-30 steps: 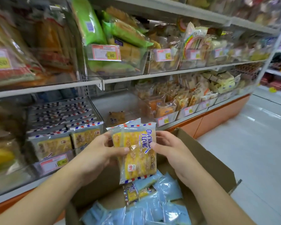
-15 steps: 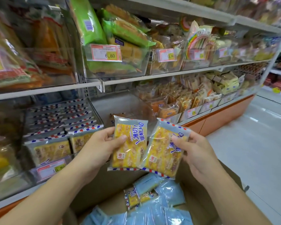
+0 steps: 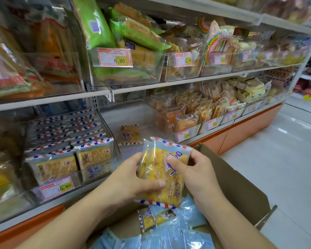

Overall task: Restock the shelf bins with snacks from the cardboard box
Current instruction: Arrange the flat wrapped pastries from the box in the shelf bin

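Clear shelf bins [image 3: 136,112]; crinkly snack packs [image 3: 162,175].

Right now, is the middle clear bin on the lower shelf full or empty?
Nearly empty: the clear bin shows one snack packet lying flat on its bare floor.

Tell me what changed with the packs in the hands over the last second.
Half a second ago the two snack packs were fanned apart, one per hand; now they are stacked together again, gripped by the left hand and right hand. The cardboard box and the nearly empty bin look unchanged.
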Motion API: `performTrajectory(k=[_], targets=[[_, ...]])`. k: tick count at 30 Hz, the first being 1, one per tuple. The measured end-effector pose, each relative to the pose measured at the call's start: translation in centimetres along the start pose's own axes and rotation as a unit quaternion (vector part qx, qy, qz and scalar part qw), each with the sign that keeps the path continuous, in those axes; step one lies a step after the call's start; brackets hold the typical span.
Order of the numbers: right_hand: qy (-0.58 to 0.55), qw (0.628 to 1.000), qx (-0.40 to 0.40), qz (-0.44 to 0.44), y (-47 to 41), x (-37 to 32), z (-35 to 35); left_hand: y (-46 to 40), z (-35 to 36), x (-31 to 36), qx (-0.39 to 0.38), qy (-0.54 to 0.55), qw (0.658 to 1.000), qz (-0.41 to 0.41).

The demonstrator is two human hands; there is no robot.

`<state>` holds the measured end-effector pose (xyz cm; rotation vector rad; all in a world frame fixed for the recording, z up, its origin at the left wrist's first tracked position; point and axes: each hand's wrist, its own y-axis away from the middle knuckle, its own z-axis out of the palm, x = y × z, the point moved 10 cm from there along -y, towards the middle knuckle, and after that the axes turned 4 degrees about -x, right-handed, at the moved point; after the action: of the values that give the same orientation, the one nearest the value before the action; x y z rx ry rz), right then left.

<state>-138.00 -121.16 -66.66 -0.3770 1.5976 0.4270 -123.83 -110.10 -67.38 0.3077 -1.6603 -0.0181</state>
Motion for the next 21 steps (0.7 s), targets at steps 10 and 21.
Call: performTrajectory(k=[10,21], targets=[[0.266,0.935,-0.218,-0.090,0.0,-1.5,2.5,0.3,-1.4,2.2,-0.053,-0.293,0.954,0.038],[0.039,0.989,-0.145,-0.011,-2.8,-0.2,1.9,-0.3,-7.8,1.4,0.129,-0.030,0.991,-0.013]])
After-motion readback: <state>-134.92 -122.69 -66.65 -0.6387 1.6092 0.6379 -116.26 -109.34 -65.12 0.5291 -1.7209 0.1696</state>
